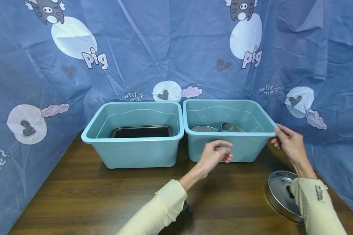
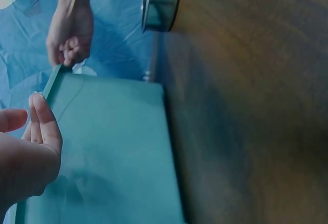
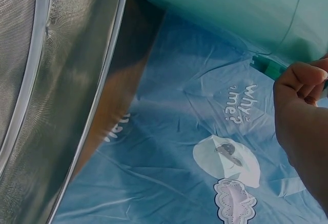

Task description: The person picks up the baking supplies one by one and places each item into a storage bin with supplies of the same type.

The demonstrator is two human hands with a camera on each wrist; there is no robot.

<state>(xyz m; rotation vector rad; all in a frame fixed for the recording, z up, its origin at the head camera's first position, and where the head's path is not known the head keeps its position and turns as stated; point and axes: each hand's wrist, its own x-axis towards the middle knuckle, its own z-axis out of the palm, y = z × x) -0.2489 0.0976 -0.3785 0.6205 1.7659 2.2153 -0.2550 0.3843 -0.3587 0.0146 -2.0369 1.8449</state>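
My right hand [image 1: 291, 145] pinches the front right corner of the right-hand blue-green plastic bin [image 1: 220, 147] by its rim, thumb on top. My left hand [image 1: 213, 156] hovers before that bin's front wall, fingers loosely bent and nothing in them; the left wrist view has the hand [image 2: 31, 152] close by the rim. Inside the bin lie a round metal piece [image 1: 204, 129] and a tilted metal ring or tin [image 1: 230, 128], both partly hidden by the front wall. A round metal sieve [image 3: 77, 80] with fine mesh lies beside my right forearm.
A matching bin [image 1: 133, 153] stands just left and holds a dark rectangular baking pan [image 1: 141, 131]. Both rest on a brown wooden table [image 1: 91, 195]. Behind and at the sides hangs a blue printed cloth [image 1: 129, 65]. A small black object [image 1: 186, 210] shows by my left sleeve.
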